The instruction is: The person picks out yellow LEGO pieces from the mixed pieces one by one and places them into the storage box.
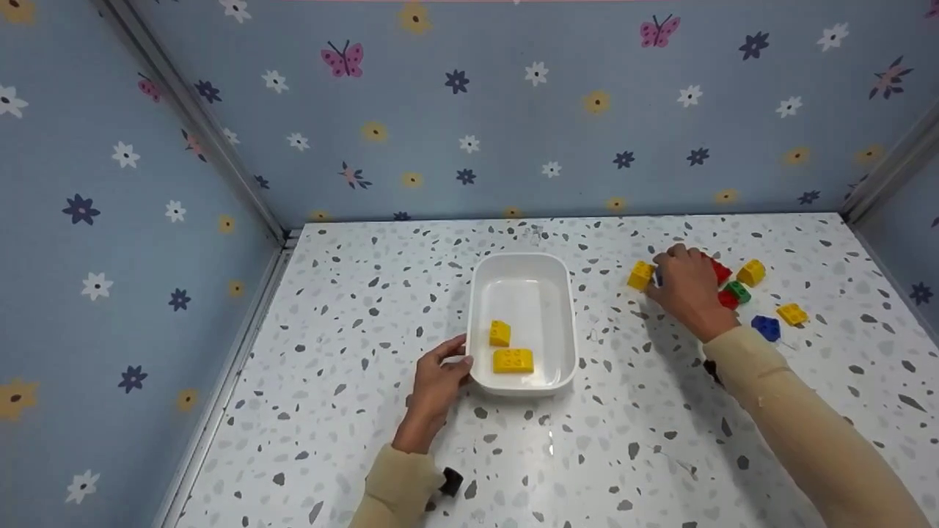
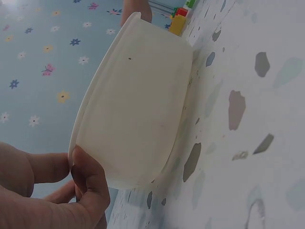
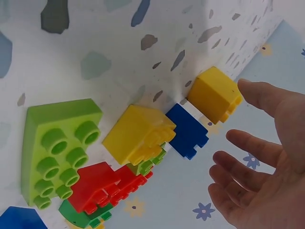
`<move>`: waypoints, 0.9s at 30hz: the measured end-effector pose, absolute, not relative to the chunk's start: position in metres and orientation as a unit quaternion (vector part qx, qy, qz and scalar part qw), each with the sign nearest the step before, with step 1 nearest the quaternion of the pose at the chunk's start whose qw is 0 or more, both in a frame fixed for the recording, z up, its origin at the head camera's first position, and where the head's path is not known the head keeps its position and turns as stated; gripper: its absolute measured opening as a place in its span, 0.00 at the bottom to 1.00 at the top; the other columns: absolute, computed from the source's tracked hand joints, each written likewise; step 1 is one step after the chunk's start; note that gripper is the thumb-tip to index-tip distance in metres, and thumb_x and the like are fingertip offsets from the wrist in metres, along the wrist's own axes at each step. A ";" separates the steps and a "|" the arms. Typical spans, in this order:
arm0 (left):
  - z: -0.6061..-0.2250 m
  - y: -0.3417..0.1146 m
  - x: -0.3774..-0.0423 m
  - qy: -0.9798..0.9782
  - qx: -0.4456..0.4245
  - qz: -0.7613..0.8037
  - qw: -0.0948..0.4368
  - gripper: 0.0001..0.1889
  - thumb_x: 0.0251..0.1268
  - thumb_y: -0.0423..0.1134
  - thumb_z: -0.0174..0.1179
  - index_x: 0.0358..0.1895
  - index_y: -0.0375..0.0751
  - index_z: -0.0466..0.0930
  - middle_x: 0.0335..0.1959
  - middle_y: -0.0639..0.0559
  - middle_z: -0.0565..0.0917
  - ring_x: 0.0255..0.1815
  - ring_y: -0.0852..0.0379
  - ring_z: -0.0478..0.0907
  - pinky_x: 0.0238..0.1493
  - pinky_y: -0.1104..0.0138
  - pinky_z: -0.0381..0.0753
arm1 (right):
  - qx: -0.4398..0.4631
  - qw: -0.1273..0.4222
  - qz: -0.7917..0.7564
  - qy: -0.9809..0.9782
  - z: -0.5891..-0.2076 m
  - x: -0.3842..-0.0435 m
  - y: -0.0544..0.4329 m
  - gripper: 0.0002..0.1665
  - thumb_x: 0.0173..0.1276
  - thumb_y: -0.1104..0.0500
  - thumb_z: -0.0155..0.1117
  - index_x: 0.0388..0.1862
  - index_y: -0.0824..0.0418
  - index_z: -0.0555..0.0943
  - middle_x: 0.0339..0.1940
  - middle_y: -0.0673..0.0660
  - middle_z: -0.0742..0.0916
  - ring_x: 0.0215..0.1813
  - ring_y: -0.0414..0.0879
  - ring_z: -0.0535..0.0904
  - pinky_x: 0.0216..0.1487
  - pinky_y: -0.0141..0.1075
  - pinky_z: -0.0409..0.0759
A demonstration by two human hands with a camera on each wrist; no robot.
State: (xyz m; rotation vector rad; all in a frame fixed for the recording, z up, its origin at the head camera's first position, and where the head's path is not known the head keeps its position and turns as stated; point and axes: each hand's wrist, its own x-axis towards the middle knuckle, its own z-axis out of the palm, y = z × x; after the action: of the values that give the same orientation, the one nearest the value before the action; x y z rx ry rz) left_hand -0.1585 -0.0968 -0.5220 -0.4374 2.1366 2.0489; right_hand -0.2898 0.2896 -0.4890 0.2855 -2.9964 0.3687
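Observation:
My left hand (image 1: 438, 381) pinches the rim of a white plastic tub (image 2: 138, 100) at its near left corner. Inside the tub lie a sloped yellow brick (image 1: 499, 333) and a larger yellow toy brick (image 1: 513, 360). Over at the right, my right hand (image 1: 688, 286) reaches in among loose bricks, its fingers spread and nothing held. In the right wrist view its thumb tip is right at a yellow brick (image 3: 214, 94). Close by lie a blue brick (image 3: 186, 131), another yellow brick (image 3: 139, 133), a red brick (image 3: 94, 186) and a light green brick (image 3: 59, 145).
Right of my right hand, a yellow brick (image 1: 750, 273), a dark green brick (image 1: 738, 292), a blue brick (image 1: 766, 328) and a flat yellow brick (image 1: 792, 314) lie on the speckled table (image 1: 352, 308). A flowered wall panel (image 1: 499, 110) borders the table's back edge.

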 end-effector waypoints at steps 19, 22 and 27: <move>-0.521 -0.097 -0.157 0.715 -0.142 0.680 0.074 0.23 0.78 0.28 0.58 0.73 0.34 0.75 0.60 0.39 0.78 0.51 0.49 0.82 0.52 0.64 0.86 | 0.088 0.042 0.113 -0.989 -0.497 -0.297 0.284 0.24 0.67 0.61 0.77 0.55 0.78 0.84 0.55 0.76 0.80 0.56 0.72 0.72 0.64 0.65 0.72; -0.521 -0.097 -0.157 0.714 -0.144 0.681 0.074 0.23 0.78 0.28 0.58 0.73 0.34 0.76 0.60 0.39 0.78 0.51 0.49 0.82 0.51 0.65 0.86 | 0.088 0.048 0.110 -0.989 -0.497 -0.298 0.283 0.23 0.67 0.62 0.77 0.54 0.78 0.84 0.55 0.75 0.80 0.56 0.72 0.73 0.65 0.66 0.72; -0.522 -0.098 -0.157 0.706 -0.136 0.691 0.072 0.24 0.77 0.28 0.58 0.73 0.33 0.75 0.60 0.38 0.77 0.50 0.50 0.82 0.49 0.67 0.86 | 0.092 0.053 0.103 -0.989 -0.498 -0.300 0.283 0.20 0.68 0.63 0.74 0.50 0.79 0.84 0.53 0.76 0.80 0.55 0.73 0.73 0.64 0.67 0.72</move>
State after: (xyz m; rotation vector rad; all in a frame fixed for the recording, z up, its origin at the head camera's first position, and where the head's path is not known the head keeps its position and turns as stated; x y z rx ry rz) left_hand -0.1568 -0.0979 -0.5222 -0.4103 2.1233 2.0763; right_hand -0.3000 0.2832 -0.4983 0.2805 -3.0069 0.3138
